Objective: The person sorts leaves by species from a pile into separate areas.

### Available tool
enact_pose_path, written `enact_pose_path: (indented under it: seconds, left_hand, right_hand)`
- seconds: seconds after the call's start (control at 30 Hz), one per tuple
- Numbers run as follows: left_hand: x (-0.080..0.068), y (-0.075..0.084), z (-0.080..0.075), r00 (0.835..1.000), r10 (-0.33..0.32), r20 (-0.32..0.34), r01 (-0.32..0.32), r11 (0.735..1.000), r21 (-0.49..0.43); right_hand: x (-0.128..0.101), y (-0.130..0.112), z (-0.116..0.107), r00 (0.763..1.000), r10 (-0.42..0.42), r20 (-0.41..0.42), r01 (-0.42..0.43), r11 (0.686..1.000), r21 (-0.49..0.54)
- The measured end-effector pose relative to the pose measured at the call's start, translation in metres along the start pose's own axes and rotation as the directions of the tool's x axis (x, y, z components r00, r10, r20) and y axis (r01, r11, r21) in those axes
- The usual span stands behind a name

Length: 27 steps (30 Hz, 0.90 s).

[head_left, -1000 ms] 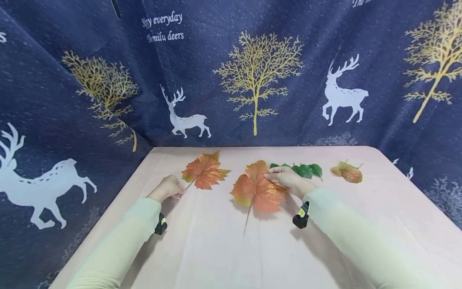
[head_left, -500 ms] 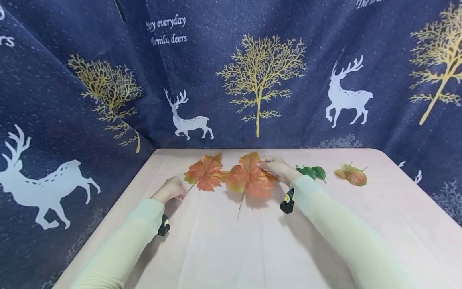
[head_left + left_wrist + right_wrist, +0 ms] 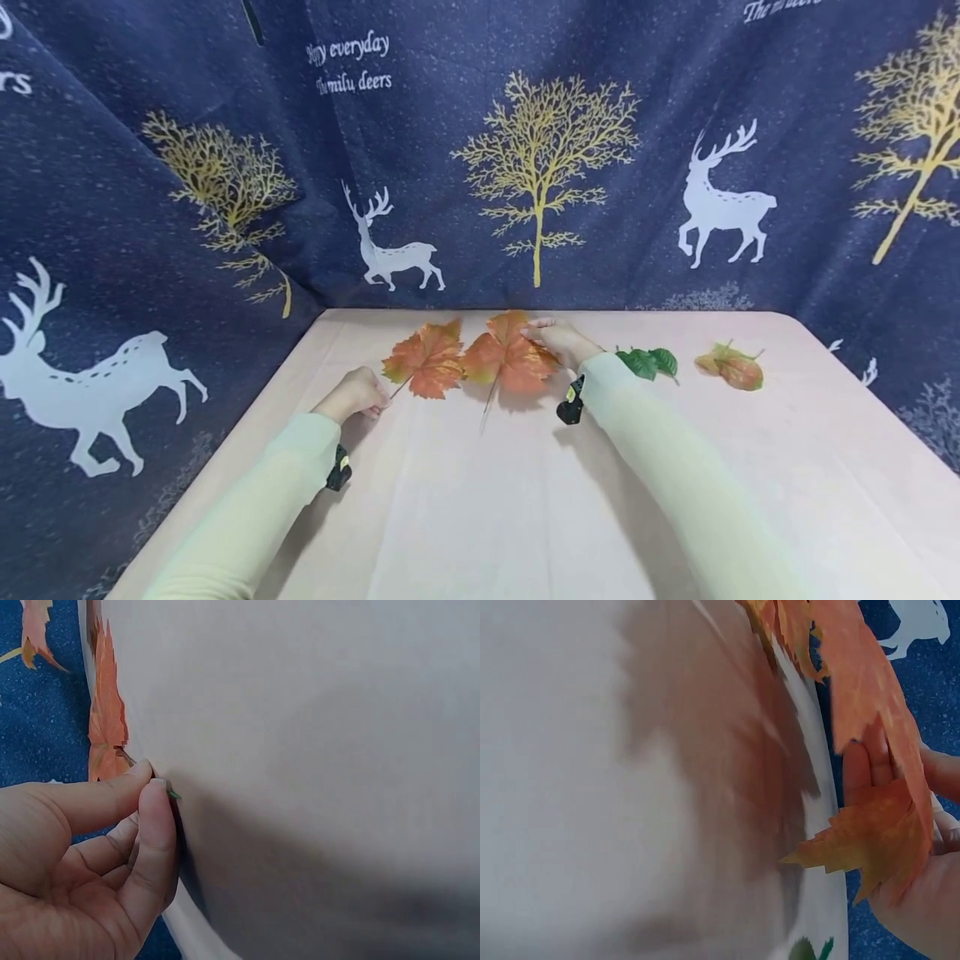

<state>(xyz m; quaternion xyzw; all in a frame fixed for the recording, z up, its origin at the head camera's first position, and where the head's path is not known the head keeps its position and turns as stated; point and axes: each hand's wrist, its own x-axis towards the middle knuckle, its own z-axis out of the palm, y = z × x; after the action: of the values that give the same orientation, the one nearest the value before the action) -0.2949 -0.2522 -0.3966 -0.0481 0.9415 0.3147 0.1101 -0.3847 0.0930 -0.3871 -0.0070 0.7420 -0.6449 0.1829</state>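
Orange and rust-coloured maple leaves lie side by side at the centre of the head view, near the far edge of a pale pink tablecloth [image 3: 480,500]. The left hand [image 3: 352,393], left of centre in the frame, pinches the thin stem of the left maple leaf [image 3: 426,360] between thumb and forefinger; the left wrist view shows the fingertips [image 3: 154,787] closed on the stem right at the cloth. The right hand [image 3: 558,340], just right of centre, holds the right maple leaf [image 3: 510,360] by its right edge. In the right wrist view this leaf lies across the fingers [image 3: 859,761], lifted off the cloth; how the thumb lies on it is hidden. The two leaves touch or slightly overlap at their near edges. Both arms wear light green sleeves, each with a small black device at the wrist.

Further right on the cloth lies a green leaf sprig [image 3: 647,362], just beyond the right sleeve, and right of that, apart from it, a small reddish-green leaf [image 3: 731,367]. A dark blue curtain [image 3: 480,150] printed with white deer and golden trees fills the upper frame.
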Motion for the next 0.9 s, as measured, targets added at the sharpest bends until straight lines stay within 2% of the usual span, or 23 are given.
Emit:
enact_pose_path:
  seconds: [0.17,0.43,0.67,0.9]
  left_hand:
    - [0.002,0.002,0.001,1.000,0.007,0.005,-0.007,1.000,-0.001]
    - [0.002,0.003,0.003,1.000,0.015,0.012,-0.015,0.999,-0.031]
    - [0.001,0.000,0.003,1.000,-0.006,0.010,0.006,1.000,0.001]
    - [-0.002,-0.002,0.000,1.000,-0.002,0.019,0.003,1.000,-0.028]
  right_hand:
    - [0.006,0.002,0.000,1.000,0.003,-0.008,-0.003,1.000,0.001]
    - [0.012,0.007,-0.003,0.994,0.090,-0.065,-0.092,0.996,-0.022]
    - [0.019,0.014,0.001,0.995,0.036,-0.096,-0.044,0.995,-0.085]
    - [0.019,0.009,0.006,0.998,-0.013,-0.061,0.005,0.990,-0.138]
